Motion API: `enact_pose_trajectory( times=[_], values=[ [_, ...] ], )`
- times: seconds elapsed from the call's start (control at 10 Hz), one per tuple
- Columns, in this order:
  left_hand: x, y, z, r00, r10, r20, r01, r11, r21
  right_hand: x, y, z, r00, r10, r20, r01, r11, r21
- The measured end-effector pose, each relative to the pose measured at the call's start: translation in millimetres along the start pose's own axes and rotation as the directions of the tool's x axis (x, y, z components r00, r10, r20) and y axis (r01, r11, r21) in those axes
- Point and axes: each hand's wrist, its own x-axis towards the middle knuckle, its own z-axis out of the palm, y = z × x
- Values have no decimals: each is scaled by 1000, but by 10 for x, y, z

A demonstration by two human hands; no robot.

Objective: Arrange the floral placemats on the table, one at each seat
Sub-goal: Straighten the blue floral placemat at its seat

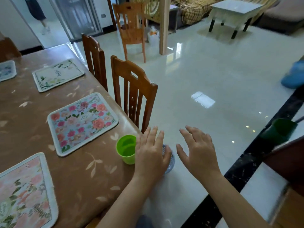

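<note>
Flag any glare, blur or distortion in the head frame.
Head view: glare patches on the glossy floor; right edge smeared, blue object and dark green container blurred; wide-angle bending at borders; rose placemat, left hand and right hand sharp.

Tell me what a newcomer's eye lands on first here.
The left hand and right hand are open, fingers spread, by the near corner of the brown table, next to a bright green cup. Further along that edge lies the rose-patterned placemat, the most vivid one, in front of a wooden chair.
</note>
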Motion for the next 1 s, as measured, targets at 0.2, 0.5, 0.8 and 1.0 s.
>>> enact_pose_trajectory(
  times=[0.2, 0.5, 0.8, 1.0],
  values=[
    [386, 242, 345, 997, 60, 38, -60, 998, 1, 243, 502, -55, 997, 51, -53, -52, 998, -29],
    [1423, 688, 1157, 995, 97, 13, -96, 993, -76, 1102, 1431, -20, 995, 85, -56, -88, 994, -58],
    [2659, 892, 1843, 999, -22, -34, 18, 995, -97, 2365, 2173, 92, 1000, 2, -7, -3, 996, -91],
    [3141, 798, 1984, 995, -94, -33, 93, 995, -38, 2981, 2339, 248, 998, -60, 8, 61, 998, -23]
  ],
)
